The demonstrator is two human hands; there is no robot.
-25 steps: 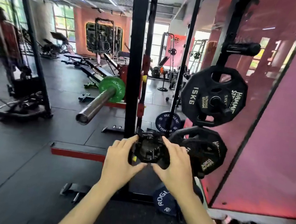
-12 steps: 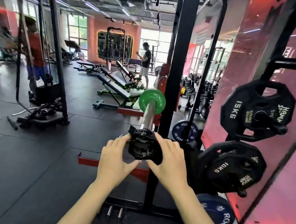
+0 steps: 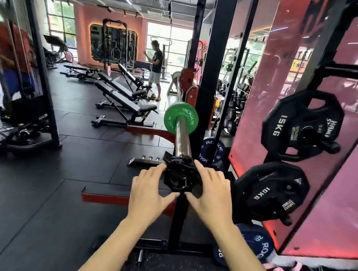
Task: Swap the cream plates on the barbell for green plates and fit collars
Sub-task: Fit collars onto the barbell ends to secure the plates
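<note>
A black clamp collar point(image 3: 178, 173) sits at the near end of the barbell sleeve point(image 3: 182, 138), which points straight at me. My left hand point(image 3: 147, 196) and my right hand point(image 3: 210, 198) hold the collar from both sides, fingers on its rim and thumbs meeting beneath it. Further up the sleeve a green Rogue plate point(image 3: 180, 118) is mounted against the rack. The sleeve's end face is hidden behind the collar.
A black rack upright point(image 3: 207, 89) stands just right of the bar. Black 15 kg point(image 3: 302, 125) and 10 kg point(image 3: 272, 190) plates hang on pegs at right, blue Rogue plates point(image 3: 250, 244) lean on the floor. Benches point(image 3: 121, 98) and a person point(image 3: 156, 68) stand further back.
My view has swung so the bar now points straight at me. Both hands have carried the collar up to the sleeve's end, where it now sits around the steel.
</note>
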